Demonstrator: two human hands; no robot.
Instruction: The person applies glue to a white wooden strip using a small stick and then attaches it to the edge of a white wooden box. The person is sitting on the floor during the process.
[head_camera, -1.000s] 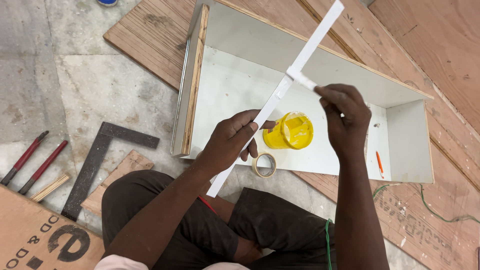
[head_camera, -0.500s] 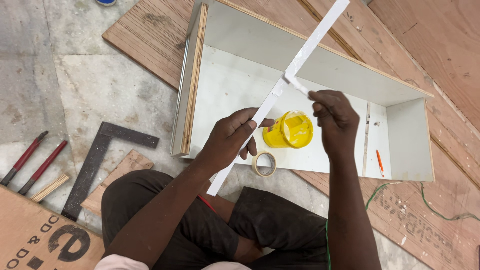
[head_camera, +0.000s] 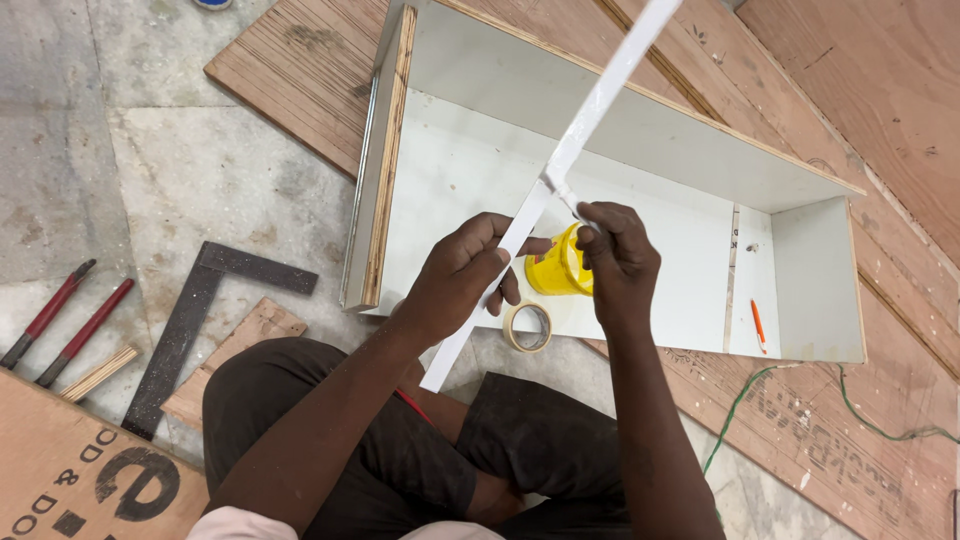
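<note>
A long white strip is gripped low down by the left hand, slanting up over the white cabinet box. A peeled film end is pinched by the right hand, just above a yellow container; a tape roll lies nearby.

White strip, yellow tub, orange pencil

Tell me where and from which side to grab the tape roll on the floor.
Take the tape roll by its ring wall, from straight above: one finger in the open centre, thumb outside. It lies flat on the floor at the near edge of the white box, so its sides sit low. Come in from the near side, since the yellow can and left hand crowd the far side.
</note>
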